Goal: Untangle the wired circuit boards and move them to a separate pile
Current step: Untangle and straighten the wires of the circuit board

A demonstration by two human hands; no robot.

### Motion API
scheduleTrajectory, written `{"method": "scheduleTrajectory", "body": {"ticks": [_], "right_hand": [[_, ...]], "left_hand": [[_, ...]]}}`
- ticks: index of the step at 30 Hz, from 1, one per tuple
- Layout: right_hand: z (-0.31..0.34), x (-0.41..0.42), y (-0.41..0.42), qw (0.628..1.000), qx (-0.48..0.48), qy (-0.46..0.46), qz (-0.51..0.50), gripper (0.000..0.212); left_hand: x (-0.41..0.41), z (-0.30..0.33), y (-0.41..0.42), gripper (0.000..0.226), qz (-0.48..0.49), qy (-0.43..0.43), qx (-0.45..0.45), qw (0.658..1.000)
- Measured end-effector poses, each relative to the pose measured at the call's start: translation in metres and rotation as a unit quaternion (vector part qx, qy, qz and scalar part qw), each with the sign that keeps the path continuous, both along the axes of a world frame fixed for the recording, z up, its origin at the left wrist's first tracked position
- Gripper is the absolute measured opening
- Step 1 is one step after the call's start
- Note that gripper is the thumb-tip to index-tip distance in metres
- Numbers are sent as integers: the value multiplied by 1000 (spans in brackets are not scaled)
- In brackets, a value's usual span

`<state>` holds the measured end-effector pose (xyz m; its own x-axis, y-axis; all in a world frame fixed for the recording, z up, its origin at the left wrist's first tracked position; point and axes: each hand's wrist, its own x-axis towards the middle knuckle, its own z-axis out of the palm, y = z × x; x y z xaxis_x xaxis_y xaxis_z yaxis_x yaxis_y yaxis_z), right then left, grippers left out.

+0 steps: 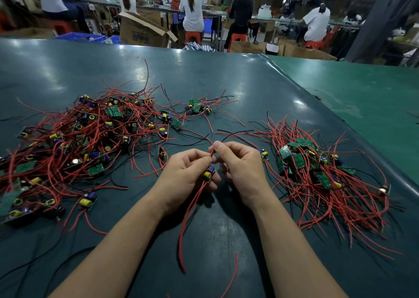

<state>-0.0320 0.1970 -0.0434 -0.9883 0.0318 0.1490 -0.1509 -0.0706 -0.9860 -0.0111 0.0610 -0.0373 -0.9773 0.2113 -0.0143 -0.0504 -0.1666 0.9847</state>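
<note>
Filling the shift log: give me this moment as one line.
left hand: holds board | right hand: pinches red wire | tangle: left | sorted pile: right

Dark green table (pixel 226 75), seated workers (pixel 193 10), cardboard boxes (pixel 140 31), red stools (pixel 192 37)

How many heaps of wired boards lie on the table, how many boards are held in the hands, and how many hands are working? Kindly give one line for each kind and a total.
Heaps of wired boards: 2 (tangled heap, sorted pile)
Held board: 1
Hands: 2 (left hand, right hand)
Total: 5
</note>
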Motion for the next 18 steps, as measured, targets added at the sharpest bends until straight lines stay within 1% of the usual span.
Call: {"method": "scheduleTrajectory", "body": {"ticks": [2,6,11,15,17,18], "right_hand": [[1,0,0,1000,-9,-4,8,19],[0,1,-1,996,-80,-25,12,20],[-3,-2,-3,998,-31,-22,-51,23],[-5,-3,-4,997,16,2,-73,24],[-5,-2,-4,998,24,3,-64,21],[-5,-2,-4,999,14,-3,-42,19]], "left_hand": [[0,0,1,11,1,-2,12,1000],[-1,0,1,13,4,-6,17,1000],[-2,-2,1,13,16,1,-4,1000],[-3,-1,2,11,35,-3,23,999],[-4,0,2,10,39,-15,39,998],[-4,0,2,10,38,-20,40,998]]}}
